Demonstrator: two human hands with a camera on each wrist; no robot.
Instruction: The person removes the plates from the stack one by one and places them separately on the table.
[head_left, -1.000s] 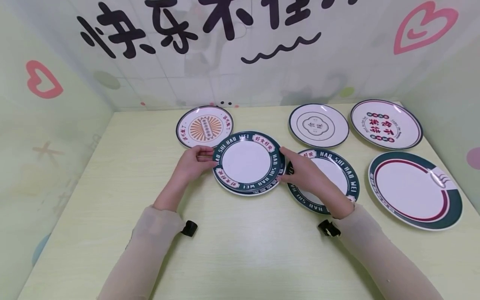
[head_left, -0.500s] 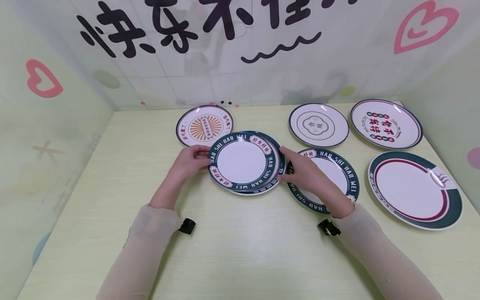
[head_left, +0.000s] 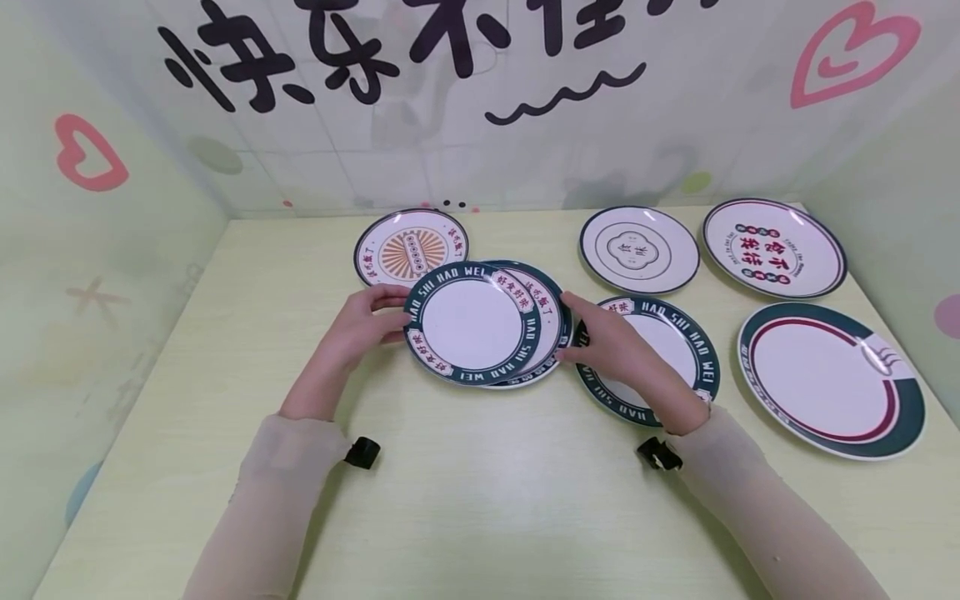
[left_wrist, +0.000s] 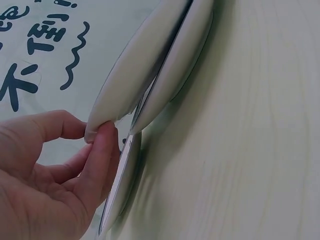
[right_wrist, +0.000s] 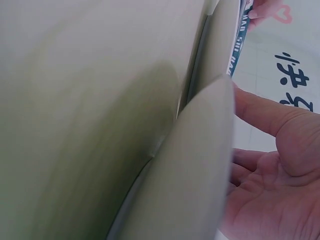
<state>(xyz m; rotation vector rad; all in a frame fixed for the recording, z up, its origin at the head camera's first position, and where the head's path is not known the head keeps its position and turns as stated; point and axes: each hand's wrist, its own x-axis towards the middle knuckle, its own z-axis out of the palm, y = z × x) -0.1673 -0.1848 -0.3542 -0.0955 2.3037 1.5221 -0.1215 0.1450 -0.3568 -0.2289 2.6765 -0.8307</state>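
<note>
In the head view, a green-rimmed plate (head_left: 472,325) lies tilted over the left part of two others. My left hand (head_left: 363,321) pinches its left edge between thumb and fingers. In the left wrist view this plate's white underside (left_wrist: 135,65) stands apart from the plate below. A white plate with red lettering (head_left: 546,312) shows under it, resting on a lower plate with a dark rim (head_left: 564,342). My right hand (head_left: 611,337) holds the right edge of these lower plates, thumb and fingers spread along the rim. The exact finger contact is hidden.
A sunburst-patterned plate (head_left: 382,250) lies behind my left hand. Another green-rimmed plate (head_left: 701,354) is under my right hand. To the right are a plate with a cloud-shaped emblem (head_left: 671,250), a red-lettered plate (head_left: 813,250) and a large oval plate (head_left: 817,383). Printed walls enclose the table (head_left: 480,500).
My left hand has drawn the top green-rimmed plate leftward, uncovering the red-lettered plate beneath. My right hand has stayed at the lower plates' right edge.
</note>
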